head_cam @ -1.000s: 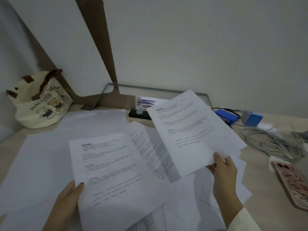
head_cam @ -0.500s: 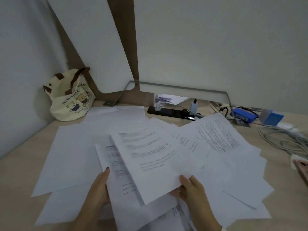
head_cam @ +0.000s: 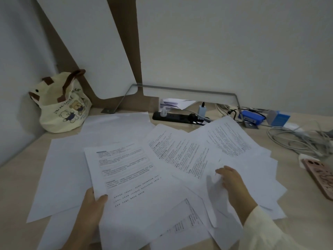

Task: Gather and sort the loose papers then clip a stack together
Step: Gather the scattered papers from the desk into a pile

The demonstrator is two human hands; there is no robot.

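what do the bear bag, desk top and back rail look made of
Bear tote bag: cream cloth, likely canvas, matte; it slumps and creases. Desk top: pale matte wood-look surface, possibly laminate. Back rail: thin grey metal, it seems, dull finish, bent at the corners with a bolted foot.

The left hand (head_cam: 90, 213) pinches a printed sheet (head_cam: 129, 177), thumb on top, at the front edge of the surface (head_cam: 14, 195); the sleeved right hand (head_cam: 232, 184) lies knuckles-up, fingers (head_cam: 220, 171) bent onto loose papers (head_cam: 252, 177).
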